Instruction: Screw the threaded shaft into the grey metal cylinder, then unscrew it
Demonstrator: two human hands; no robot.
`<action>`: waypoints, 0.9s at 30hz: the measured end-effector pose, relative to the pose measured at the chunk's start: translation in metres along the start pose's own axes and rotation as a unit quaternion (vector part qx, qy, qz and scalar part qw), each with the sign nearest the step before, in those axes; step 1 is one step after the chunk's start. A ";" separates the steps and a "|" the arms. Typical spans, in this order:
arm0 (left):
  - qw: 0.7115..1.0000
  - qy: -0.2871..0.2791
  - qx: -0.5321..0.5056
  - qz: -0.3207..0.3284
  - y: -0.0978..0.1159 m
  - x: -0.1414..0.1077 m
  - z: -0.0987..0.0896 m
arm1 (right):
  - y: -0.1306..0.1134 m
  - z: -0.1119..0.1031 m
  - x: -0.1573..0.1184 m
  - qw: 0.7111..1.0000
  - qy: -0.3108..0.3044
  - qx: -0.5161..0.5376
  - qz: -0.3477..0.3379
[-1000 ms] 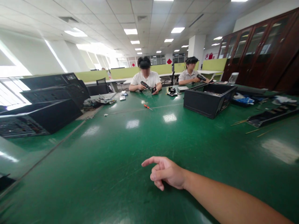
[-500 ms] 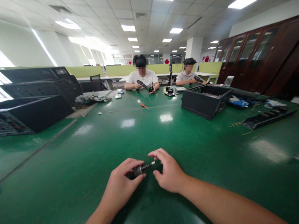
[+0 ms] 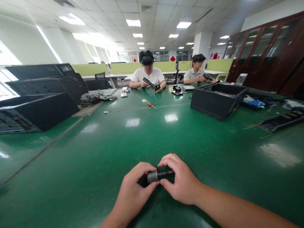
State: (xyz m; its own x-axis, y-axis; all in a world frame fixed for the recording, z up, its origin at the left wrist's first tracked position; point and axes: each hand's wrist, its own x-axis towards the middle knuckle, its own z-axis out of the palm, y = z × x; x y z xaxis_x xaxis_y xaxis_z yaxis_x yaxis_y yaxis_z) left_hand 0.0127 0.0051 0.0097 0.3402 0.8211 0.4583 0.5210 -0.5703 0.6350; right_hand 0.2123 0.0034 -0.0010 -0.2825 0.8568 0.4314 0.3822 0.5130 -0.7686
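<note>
My left hand (image 3: 139, 183) is closed around a short grey metal cylinder (image 3: 152, 177) with a thin dark shaft (image 3: 164, 174) coming out of its right end. A spring or thread seems to run along the shaft; which one I cannot tell. My right hand (image 3: 182, 179) curves around the shaft with thumb and fingers apart. Its fingertips are close to the cylinder's front rim and to my left fingertips; contact there is unclear. Behind the right fingers, the shaft's far tip is partly hidden. Both hands are low over the green table (image 3: 106, 152).
A red-handled screwdriver (image 3: 152, 105) lies farther out. Black computer cases stand at left (image 3: 47, 110) and right (image 3: 211, 106); a black metal part (image 3: 282, 119) lies far right. Across the table, two people hold power drills, one drill (image 3: 148, 82) near the middle, another drill (image 3: 208, 77) rightward.
My right hand has moved in around the shaft, closer to my left hand. The cylinder now lies more level, and the shaft's pale tip no longer shows. The view has shifted slightly.
</note>
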 end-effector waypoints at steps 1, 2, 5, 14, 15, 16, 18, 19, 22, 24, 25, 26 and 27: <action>1.000 0.005 -0.002 -0.002 0.000 0.000 0.000 | 0.000 0.000 0.000 1.000 0.002 -0.001 0.000; 1.000 0.009 -0.004 -0.004 -0.001 -0.001 0.000 | -0.001 0.000 0.000 1.000 0.003 -0.002 0.001; 1.000 0.008 -0.009 -0.009 -0.002 -0.001 0.001 | -0.002 -0.001 -0.002 1.000 0.001 -0.002 0.006; 1.000 0.007 -0.005 -0.001 0.000 -0.001 0.001 | -0.004 -0.002 -0.001 1.000 -0.014 0.008 0.012; 1.000 0.007 -0.003 -0.002 0.001 0.000 0.001 | -0.004 -0.003 -0.001 1.000 -0.014 0.008 0.012; 1.000 0.008 -0.001 -0.002 0.001 0.000 0.001 | -0.004 -0.002 -0.001 1.000 -0.013 0.008 0.013; 1.000 0.010 0.002 -0.004 0.003 0.000 0.001 | -0.004 -0.002 -0.001 1.000 -0.011 0.007 0.013; 1.000 0.011 0.003 -0.005 0.003 0.000 0.001 | -0.004 -0.002 0.000 1.000 -0.010 0.007 0.013; 1.000 0.012 0.006 -0.010 0.004 0.000 0.000 | -0.003 -0.002 0.000 1.000 -0.010 0.007 0.015; 1.000 0.014 0.008 -0.013 0.003 -0.001 0.000 | -0.002 -0.002 0.001 1.000 -0.011 0.008 0.015; 1.000 0.015 0.009 -0.014 0.003 -0.001 0.000 | -0.002 -0.002 0.001 1.000 -0.010 0.008 0.015; 1.000 0.016 0.009 -0.015 0.003 -0.001 0.000 | -0.002 -0.002 0.002 1.000 -0.009 0.008 0.015; 1.000 0.016 0.009 -0.015 0.003 -0.001 0.000 | -0.002 -0.002 0.002 1.000 -0.008 0.008 0.015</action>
State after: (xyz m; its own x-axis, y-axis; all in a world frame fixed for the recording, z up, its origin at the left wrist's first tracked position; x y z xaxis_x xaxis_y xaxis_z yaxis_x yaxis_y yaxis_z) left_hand 0.0137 0.0029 0.0110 0.2989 0.8365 0.4592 0.5454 -0.5446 0.6372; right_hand 0.2133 0.0042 0.0020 -0.2853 0.8711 0.3997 0.3766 0.4853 -0.7891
